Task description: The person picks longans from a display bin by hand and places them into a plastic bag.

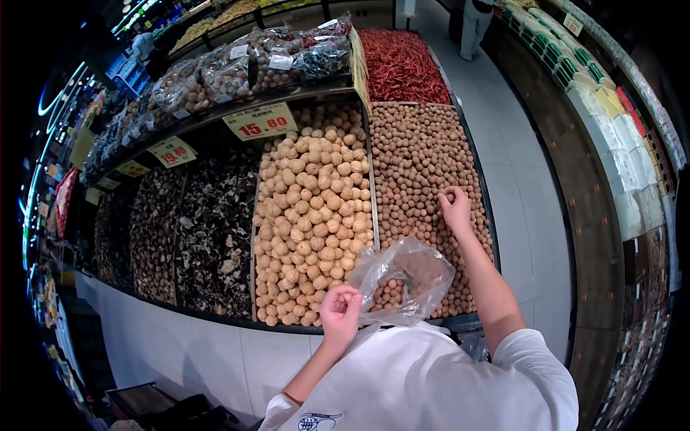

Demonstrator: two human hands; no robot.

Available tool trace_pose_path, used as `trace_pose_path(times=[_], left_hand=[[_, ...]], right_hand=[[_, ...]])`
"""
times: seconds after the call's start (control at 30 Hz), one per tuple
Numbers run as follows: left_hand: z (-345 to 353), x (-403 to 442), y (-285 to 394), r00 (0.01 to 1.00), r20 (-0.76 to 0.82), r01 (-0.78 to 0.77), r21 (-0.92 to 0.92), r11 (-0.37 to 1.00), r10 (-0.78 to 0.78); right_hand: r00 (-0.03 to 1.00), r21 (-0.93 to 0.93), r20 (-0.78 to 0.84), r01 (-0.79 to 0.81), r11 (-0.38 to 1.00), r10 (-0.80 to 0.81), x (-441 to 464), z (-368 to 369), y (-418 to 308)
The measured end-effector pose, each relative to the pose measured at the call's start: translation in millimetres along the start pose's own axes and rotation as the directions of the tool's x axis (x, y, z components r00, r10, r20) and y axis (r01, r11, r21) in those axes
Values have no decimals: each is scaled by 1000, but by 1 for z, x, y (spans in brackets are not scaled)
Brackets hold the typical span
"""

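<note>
My left hand (341,310) is closed, pinching the rim of a clear plastic bag (415,269) at its left side. The bag hangs with its mouth spread over the front of a bin of small, round brown dried longans (413,144); some show through or inside it. Over the right part of that bin is my right hand (456,207), its thumb and fingers pinched together at the longans. What sits between those fingertips is too small to make out. Left of the longans lies a bin of larger, pale tan walnuts (313,208).
Dried red chillies (402,65) fill the bin behind. Dark dried goods (215,223) lie to the left. Bagged goods (223,72) sit on a raised shelf with price signs (260,121). An aisle (503,172) runs along the right; a person (474,25) stands at its far end.
</note>
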State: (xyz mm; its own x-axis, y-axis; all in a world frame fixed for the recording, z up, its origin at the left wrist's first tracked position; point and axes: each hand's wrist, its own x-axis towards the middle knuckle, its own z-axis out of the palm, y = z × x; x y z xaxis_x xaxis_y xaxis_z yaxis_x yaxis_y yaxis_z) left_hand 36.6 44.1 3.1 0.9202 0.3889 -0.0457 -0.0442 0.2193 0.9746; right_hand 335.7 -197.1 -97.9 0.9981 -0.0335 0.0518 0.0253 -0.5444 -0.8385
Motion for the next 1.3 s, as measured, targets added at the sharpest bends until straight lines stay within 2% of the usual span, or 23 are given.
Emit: trace_pose_path(times=[0.03, 0.07, 0.1, 0.13, 0.17, 0.2, 0.27, 0.3, 0.4, 0.47, 0.53, 0.6, 0.67, 0.8, 0.93, 1.0, 1.07, 1.13, 1.17, 1.23, 1.3], left_hand=[[0, 0, 0, 1000, 1, -3, -5, 1000, 3], [-1, -1, -1, 1000, 1, -8, -6, 1000, 8], [-1, -1, -1, 1000, 3, -3, -3, 1000, 3], [-1, -2, -1, 1000, 5, 2, 0, 1000, -2], [-1, -3, 0, 1000, 7, -4, -1, 1000, 4], [-1, -3, 0, 1000, 8, -1, 5, 1000, 1], [0, -5, 0, 1000, 9, -3, 9, 1000, 3], [0, -5, 0, 1000, 14, 3, 15, 1000, -3], [0, -7, -1, 1000, 22, -3, 22, 1000, 2], [2, -9, 1, 1000, 28, -13, 22, 1000, 13], [4, -11, 4, 999, 49, -13, 32, 999, 11], [4, -14, 5, 998, 59, -19, 33, 999, 17], [4, -16, 3, 998, 63, -27, 36, 999, 24], [3, -22, 4, 996, 76, -46, 46, 998, 43], [4, -27, 6, 996, 82, -45, 24, 999, 43], [4, -30, 6, 996, 84, -45, 28, 999, 43], [3, -32, 6, 995, 87, -45, 32, 998, 43], [3, -34, 5, 994, 93, -58, 13, 998, 56], [3, -34, 5, 994, 94, -59, 11, 998, 58], [1, -35, 4, 994, 90, -58, 13, 998, 56], [0, -35, 4, 994, 94, -55, 12, 998, 53]], right_hand=[[957, 243, 157, -277, 930, 244, -3, -6, -3], [958, 244, 156, -273, 931, 240, -9, -12, -6], [939, 482, 198, -344, 806, 283, -17, -18, -9], [917, 680, 251, -395, 618, 310, -25, -25, -11], [903, 750, 304, -423, 508, 303, -33, -35, -18], [906, 752, 301, -418, 509, 298, -42, -46, -23], [862, 847, 459, -498, 185, 217, -61, -68, -28], [822, 826, 542, -560, 68, 175, -67, -77, -29], [832, 828, 549, -554, 86, 78, -96, -101, -51], [817, 808, 570, -577, 122, 92, -114, -115, -72], [759, 729, 651, -630, 269, 16, -131, -123, -86], [746, 662, 664, -618, 425, 50, -152, -122, -104], [672, 597, 740, -629, 498, -39, -168, -119, -115], [491, 455, 866, -699, 552, -92, -204, -93, -145], [488, 426, 873, -762, 487, -1, -225, -41, -130], [531, 473, 845, -798, 373, 64, -228, -22, -125], [546, 480, 834, -786, 390, 75, -230, -13, -126], [612, 504, 786, -715, 485, 87, -230, -9, -131], [613, 504, 785, -714, 486, 86, -230, -7, -131], [607, 442, 793, -627, 642, 47, -233, -2, -128], [612, 431, 790, -595, 678, 35, -237, 5, -121]])
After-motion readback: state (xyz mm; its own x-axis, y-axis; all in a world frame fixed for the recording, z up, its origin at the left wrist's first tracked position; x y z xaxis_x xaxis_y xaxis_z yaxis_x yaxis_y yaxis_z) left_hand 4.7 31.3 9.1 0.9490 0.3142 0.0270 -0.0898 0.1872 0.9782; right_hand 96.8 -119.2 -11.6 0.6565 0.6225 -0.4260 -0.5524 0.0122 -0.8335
